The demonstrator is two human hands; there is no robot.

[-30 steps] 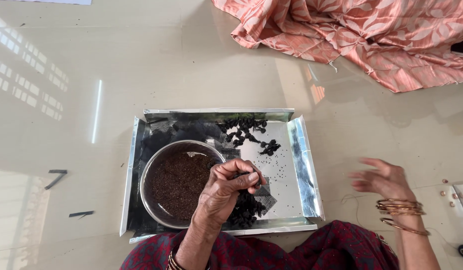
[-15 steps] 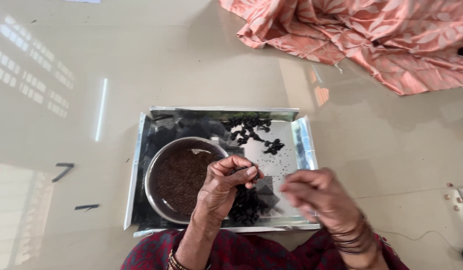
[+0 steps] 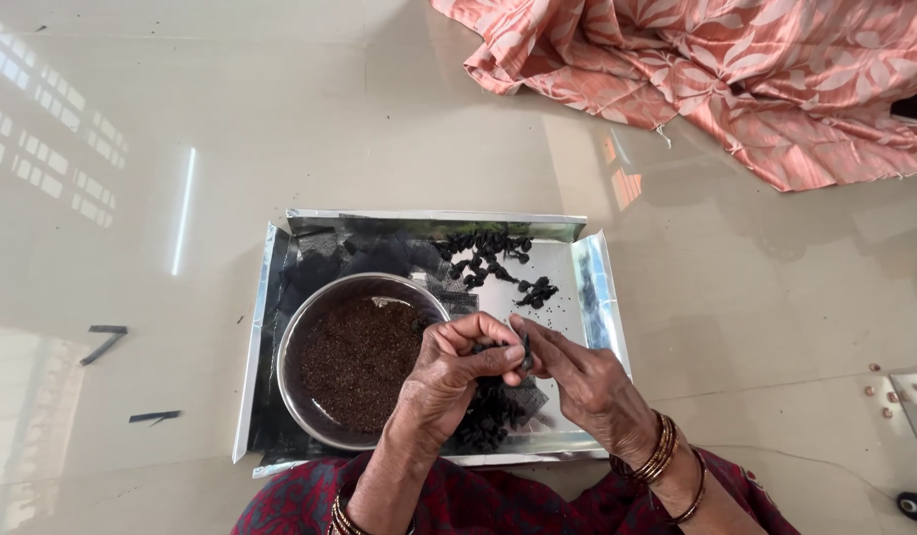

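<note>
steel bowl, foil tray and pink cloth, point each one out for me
steel bowl (image 3: pixel 305 342), head view, left rim
foil tray (image 3: pixel 599 287), head view, right wall
pink cloth (image 3: pixel 736 79), head view, middle folds

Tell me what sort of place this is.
Probably a home, with the person sitting on a glossy tiled floor. A metal tray with a steel bowl of dark seeds lies on it, and a patterned pink cloth is heaped nearby.

I see a small black pod (image 3: pixel 523 354), dark and shrivelled, pinched between the fingertips of my left hand (image 3: pixel 453 369) and my right hand (image 3: pixel 589 381). It sits upright above the near right part of the tray, just right of the bowl's rim.
</note>
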